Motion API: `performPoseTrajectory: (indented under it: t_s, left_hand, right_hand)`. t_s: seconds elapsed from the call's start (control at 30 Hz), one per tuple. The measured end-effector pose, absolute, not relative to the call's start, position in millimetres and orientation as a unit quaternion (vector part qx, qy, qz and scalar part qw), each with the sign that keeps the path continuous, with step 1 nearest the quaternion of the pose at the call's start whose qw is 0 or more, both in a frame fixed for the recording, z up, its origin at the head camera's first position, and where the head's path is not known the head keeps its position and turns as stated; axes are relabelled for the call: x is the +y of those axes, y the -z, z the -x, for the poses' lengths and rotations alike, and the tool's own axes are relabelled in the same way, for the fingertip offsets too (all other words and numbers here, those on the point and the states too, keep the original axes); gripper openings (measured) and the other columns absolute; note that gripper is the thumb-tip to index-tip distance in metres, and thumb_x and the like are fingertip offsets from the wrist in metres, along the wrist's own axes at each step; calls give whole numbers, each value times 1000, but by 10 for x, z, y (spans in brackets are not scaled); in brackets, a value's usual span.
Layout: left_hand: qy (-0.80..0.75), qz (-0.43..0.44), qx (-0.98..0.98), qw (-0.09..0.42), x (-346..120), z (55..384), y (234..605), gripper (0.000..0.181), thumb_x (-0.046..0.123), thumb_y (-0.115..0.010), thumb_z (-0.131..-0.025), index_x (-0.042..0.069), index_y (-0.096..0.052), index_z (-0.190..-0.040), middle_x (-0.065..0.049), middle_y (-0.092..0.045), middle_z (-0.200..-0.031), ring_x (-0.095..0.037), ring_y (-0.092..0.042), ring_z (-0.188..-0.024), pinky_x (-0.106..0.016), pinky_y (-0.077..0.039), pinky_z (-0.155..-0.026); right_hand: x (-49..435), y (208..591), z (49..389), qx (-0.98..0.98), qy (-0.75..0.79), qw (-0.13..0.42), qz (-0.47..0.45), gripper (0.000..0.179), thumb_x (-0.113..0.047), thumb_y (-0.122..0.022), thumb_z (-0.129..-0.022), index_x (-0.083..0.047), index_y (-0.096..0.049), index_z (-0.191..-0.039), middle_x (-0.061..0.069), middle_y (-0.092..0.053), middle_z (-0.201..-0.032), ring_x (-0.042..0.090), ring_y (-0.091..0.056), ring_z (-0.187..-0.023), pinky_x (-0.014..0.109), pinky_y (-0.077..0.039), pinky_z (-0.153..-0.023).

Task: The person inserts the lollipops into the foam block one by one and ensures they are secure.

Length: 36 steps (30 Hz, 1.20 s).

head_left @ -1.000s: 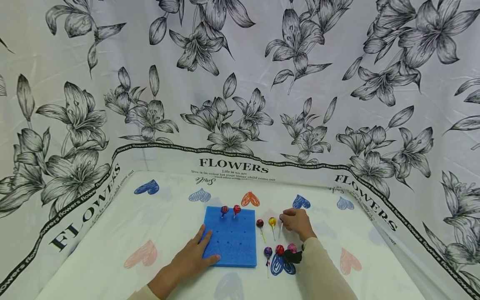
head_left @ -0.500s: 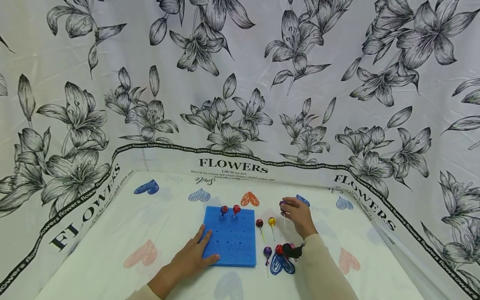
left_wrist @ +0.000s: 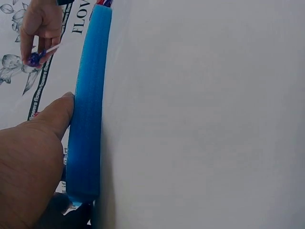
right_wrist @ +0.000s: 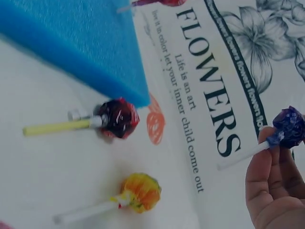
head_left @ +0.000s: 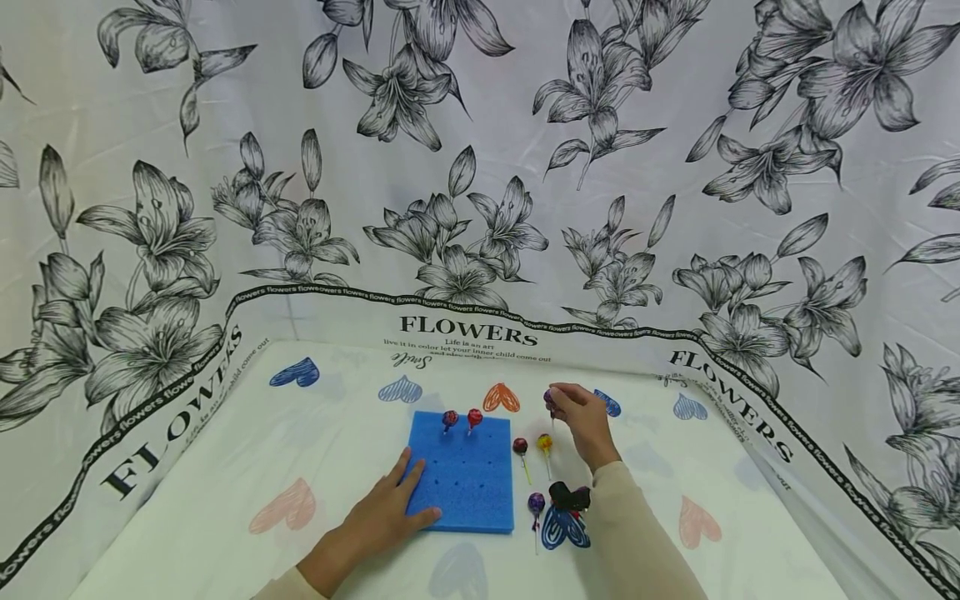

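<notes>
My left hand (head_left: 382, 504) rests with spread fingers on the left side of a blue foam block (head_left: 472, 500) dotted with small holes. Two lollipops, one dark purple-red (head_left: 450, 418) and one red (head_left: 475, 417), stand upright in its far row. To the right of the block, raised above the cloth, my right hand (head_left: 585, 417) pinches a purple-wrapped lollipop (right_wrist: 289, 126) just below its head; the white stick points free. Beneath it lie a dark red lollipop (right_wrist: 119, 118) with a yellow-green stick and a yellow lollipop (right_wrist: 141, 192) with a white stick.
Nearer the front, another purple lollipop (head_left: 536, 502) lies on the white heart-printed cloth (head_left: 360, 433). A black wrist device (head_left: 570, 497) mostly covers what lies beside it. Flower-printed curtain (head_left: 465, 225) rises behind the table.
My right hand has lifted the purple lollipop off the cloth and moved it up and left, toward the block. My left hand and the block have stayed put.
</notes>
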<state>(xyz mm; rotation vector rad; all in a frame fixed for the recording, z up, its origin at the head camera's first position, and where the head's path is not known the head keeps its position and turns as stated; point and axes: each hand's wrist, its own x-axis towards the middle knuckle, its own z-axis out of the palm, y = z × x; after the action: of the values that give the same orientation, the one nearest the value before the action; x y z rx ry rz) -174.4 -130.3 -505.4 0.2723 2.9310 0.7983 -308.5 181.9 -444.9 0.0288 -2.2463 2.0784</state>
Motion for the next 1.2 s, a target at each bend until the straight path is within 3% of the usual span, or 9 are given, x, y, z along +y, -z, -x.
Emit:
performPoseTrajectory:
  t_s: [0.2, 0.43, 0.8, 1.03, 1.2]
  left_hand:
    - [-265, -91, 959, 48, -1304, 1751, 5033, 92, 64, -62, -82, 8, -35, -150, -17, -16, -158, -53, -31, -131, -66, -38, -92]
    - [-264, -89, 959, 46, -1305, 1756, 5024, 92, 64, -62, -82, 8, -35, -150, -17, -16, -158, -52, -32, -131, -66, -39, -91]
    - [-264, -87, 959, 53, -1310, 1748, 5008, 91, 63, -63, -83, 8, -35, -150, -17, -16, -158, -52, -32, -131, -66, -38, -92]
    - [-260, -80, 960, 60, -1309, 1733, 4991, 91, 62, -64, -83, 7, -36, -150, -18, -15, -158, -53, -33, -130, -67, -39, -90]
    - [-258, -81, 961, 60, -1309, 1724, 4990, 91, 62, -64, -83, 7, -36, -150, -18, -15, -158, -53, -33, -130, -66, -39, -90]
  right_hand:
    - [1706, 4389, 3057, -722, -690, 45, -31, 23, -11, -67, -92, -3, -67, -114, 15, -64, -110, 26, -64, -99, 29, -52, -84]
    - [1604, 4348, 3040, -707, -700, 25, -92, 27, -9, -68, -91, 4, -66, -115, 21, -62, -115, 30, -63, -105, 33, -51, -88]
    - [1402, 4322, 3001, -722, -679, 28, -129, 25, -15, -71, -90, -2, -70, -111, 14, -66, -109, 27, -64, -100, 36, -51, -87]
    - [1301, 4345, 2953, -726, -672, 13, -147, 34, -17, -70, -91, 3, -65, -117, 14, -66, -113, 26, -64, -102, 38, -51, -88]
    - [1261, 4397, 2962, -737, -660, -1, -144, 31, -17, -70, -91, 1, -67, -116, 15, -65, -114, 26, -63, -103, 38, -50, -89]
